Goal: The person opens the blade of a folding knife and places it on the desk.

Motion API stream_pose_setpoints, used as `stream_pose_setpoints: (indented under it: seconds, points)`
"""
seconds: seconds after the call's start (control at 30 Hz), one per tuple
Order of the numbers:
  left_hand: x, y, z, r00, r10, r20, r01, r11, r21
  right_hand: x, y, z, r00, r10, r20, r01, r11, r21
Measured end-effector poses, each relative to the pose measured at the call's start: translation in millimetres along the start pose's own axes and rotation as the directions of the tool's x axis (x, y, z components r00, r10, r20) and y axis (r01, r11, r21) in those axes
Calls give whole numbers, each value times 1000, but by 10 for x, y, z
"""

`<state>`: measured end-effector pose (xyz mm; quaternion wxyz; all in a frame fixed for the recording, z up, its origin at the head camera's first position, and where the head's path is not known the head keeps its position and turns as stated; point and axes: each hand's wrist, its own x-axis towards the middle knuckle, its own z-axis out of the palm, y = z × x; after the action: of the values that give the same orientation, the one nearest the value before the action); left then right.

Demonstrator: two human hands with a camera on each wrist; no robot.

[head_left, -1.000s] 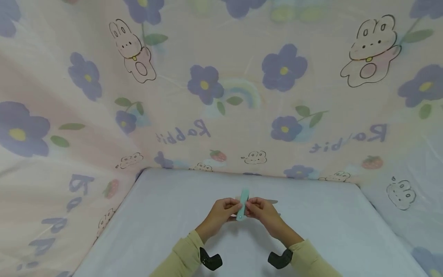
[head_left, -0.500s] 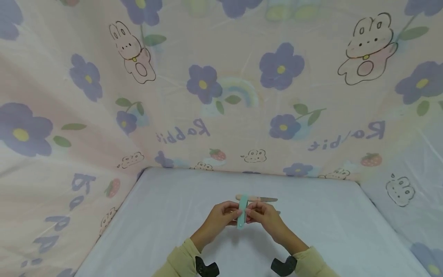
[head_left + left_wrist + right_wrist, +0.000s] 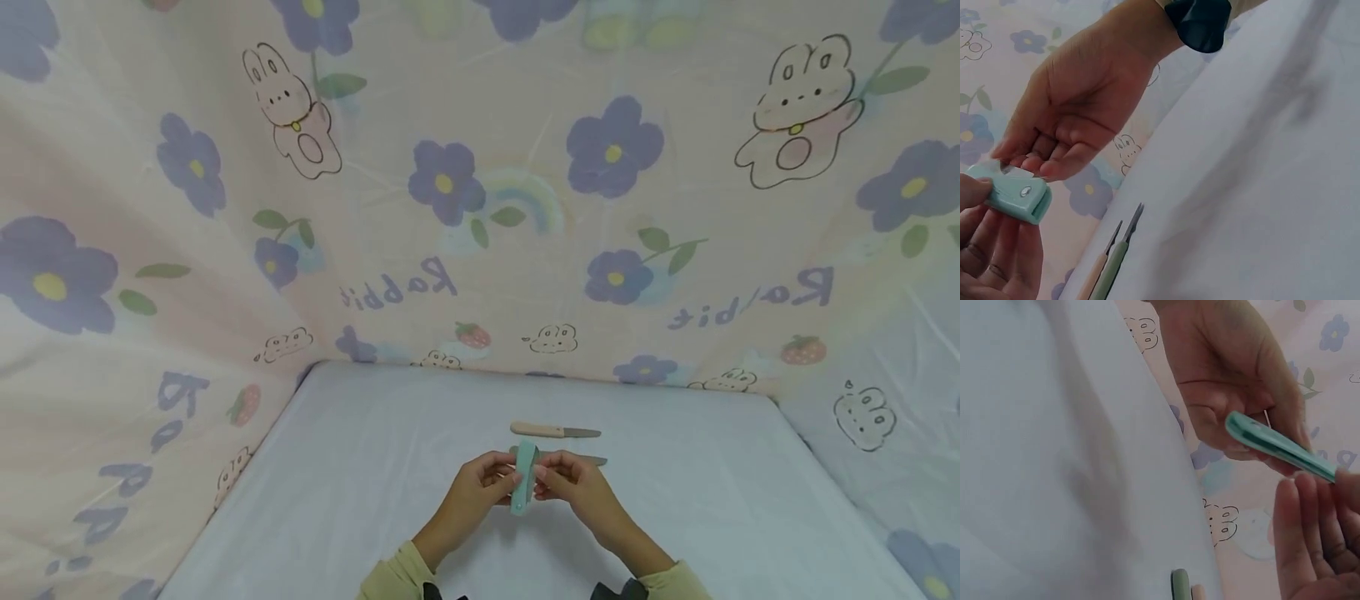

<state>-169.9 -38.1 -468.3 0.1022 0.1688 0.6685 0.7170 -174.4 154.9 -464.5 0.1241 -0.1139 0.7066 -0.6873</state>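
Observation:
My left hand (image 3: 477,492) pinches a mint-green folding knife (image 3: 523,479) between thumb and fingers. At the knife's right edge, the fingertips and thumb of my right hand (image 3: 581,483) grip a thin metal part. In the left wrist view a strip of bright metal shows along the side of the mint-green handle (image 3: 1019,194), by the right fingers. The right wrist view shows the handle edge-on, with a long slot. Just beyond the hands lies a knife with a tan handle (image 3: 538,430). A second knife's blade (image 3: 596,460) sticks out behind my right hand; its green handle (image 3: 1110,272) appears in the left wrist view.
A white-covered table (image 3: 360,467) lies under the hands. Patterned cloth (image 3: 510,250) with flowers and rabbits hangs at the back and both sides. Dark devices (image 3: 1200,22) are strapped to the wrists.
Both hands have drawn back towards the body with the folding knife between them. The tan-handled knife and more of the second knife have come into view beyond them.

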Motion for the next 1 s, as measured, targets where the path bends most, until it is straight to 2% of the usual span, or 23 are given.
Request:
stream_pose_setpoints:
  seconds: [0.13,0.23,0.43,0.57,0.73,0.9,1.0]
  points:
    - [32,-79,26,999,-27,34,27,999,25,-51,-104,21,1000,-13,-18,13,1000,-18]
    - [28,-121,29,998,-39,53,37,999,40,-86,-145,42,1000,-13,19,14,999,-42]
    - [-1,-158,-9,998,-60,33,58,996,66,-120,-89,73,995,-15,102,23,997,-77]
    - [-20,-164,-10,995,-89,50,88,996,30,-129,-30,58,992,0,127,8,998,-60]
    - [-40,-163,-13,995,-89,50,91,996,-22,-70,135,20,996,31,82,-29,999,-26]
    - [-44,-194,-36,994,-114,0,113,989,-93,-67,204,12,995,96,-6,-95,993,67]
    - [-41,-220,-39,989,-144,-21,139,980,-139,-85,222,-2,992,128,-4,-127,986,104]
